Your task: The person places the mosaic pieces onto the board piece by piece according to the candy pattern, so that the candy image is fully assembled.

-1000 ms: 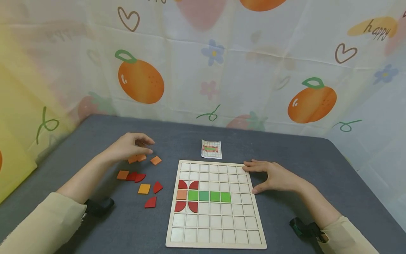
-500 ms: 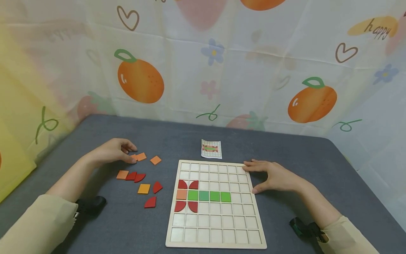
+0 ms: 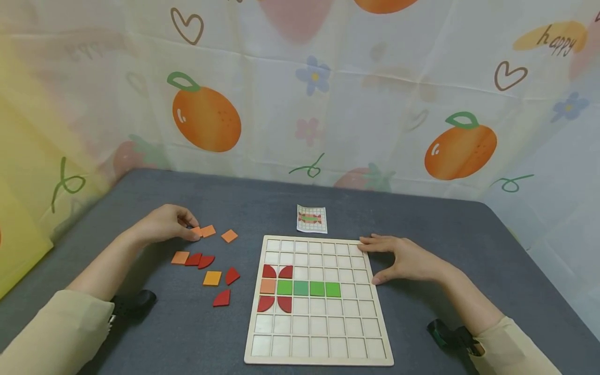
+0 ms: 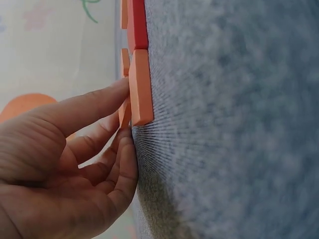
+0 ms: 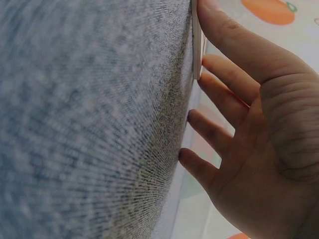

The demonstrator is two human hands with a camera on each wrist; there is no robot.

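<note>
In the head view my left hand (image 3: 169, 221) is low over the table at the left, its thumb and fingers pinching an orange square tile (image 3: 196, 231). The left wrist view shows that tile (image 4: 124, 113) between thumb and fingertips. A second orange tile (image 3: 208, 230) lies right beside it, and a third orange tile (image 3: 229, 236) a bit farther right. My right hand (image 3: 408, 259) rests spread at the upper right edge of a wooden grid board (image 3: 319, 360), thumb and fingertips at its rim. In the board sit red quarter-circle tiles (image 3: 284, 304), an orange square and a row of green squares (image 3: 284, 287).
Nearer the front left lie another orange tile (image 3: 180, 257), several loose red quarter-circle tiles (image 3: 222, 298) and a yellow-orange square tile (image 3: 212, 278). A small printed pattern card (image 3: 311, 219) lies behind the board. A fruit-print cloth (image 3: 365, 120) hangs behind the table.
My left hand has moved left and slightly down, from above the orange tiles to the leftmost of them, and now pinches it. My right hand stays at the board.
</note>
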